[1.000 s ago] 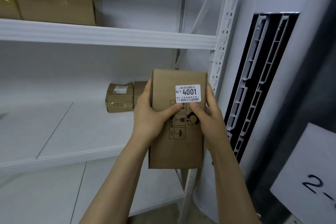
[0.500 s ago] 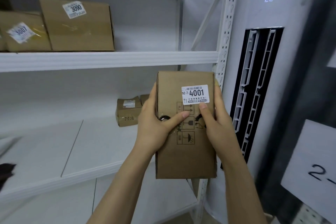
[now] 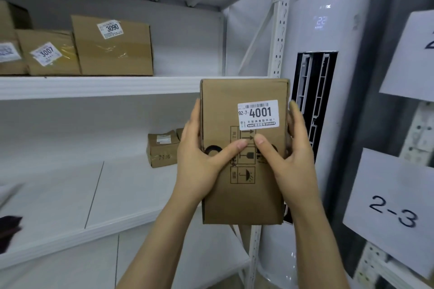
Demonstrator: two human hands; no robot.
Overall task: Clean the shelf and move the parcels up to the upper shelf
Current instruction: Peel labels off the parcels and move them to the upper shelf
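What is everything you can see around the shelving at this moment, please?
held parcel: 1, brown, label 4001, in front of the shelf
upper-shelf parcels: at least 3, brown, left part of the upper shelf
middle-shelf parcel: 1 small, brown, back of the middle shelf; perhaps another behind it
air conditioner: 1, white, right of the rack, reads 22
paper sign: 1, white, marked 2-3, far right
dark cloth: 1, left edge
hands: left hand and right hand, both gripping the held parcel

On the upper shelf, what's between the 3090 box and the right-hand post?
Nothing: in the head view the upper shelf is bare from the 3090 box to the post.
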